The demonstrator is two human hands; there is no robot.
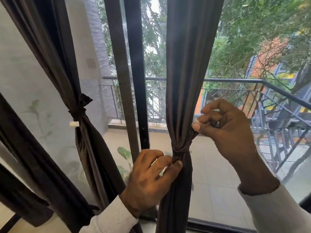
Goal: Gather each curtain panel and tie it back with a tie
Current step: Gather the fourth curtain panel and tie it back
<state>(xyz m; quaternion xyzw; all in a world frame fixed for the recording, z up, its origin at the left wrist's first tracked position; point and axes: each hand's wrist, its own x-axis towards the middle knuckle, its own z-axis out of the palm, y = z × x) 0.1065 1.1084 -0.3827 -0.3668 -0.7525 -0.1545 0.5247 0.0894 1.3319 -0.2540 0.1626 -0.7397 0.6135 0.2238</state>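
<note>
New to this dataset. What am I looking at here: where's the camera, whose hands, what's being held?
There is one picture, from a wide-angle camera worn on a person's head, looking forward and down. No robot: the two bare hands are the wearer's own. They stand at a glass balcony door with dark curtains. The left hand grips the middle curtain panel just below a tie wrapped round its gathered cloth. The right hand pinches the cloth at the panel's right edge, just above the tie. Further left, another panel hangs already tied back, with a knot at its waist. Outside are a balcony railing and trees.
</note>
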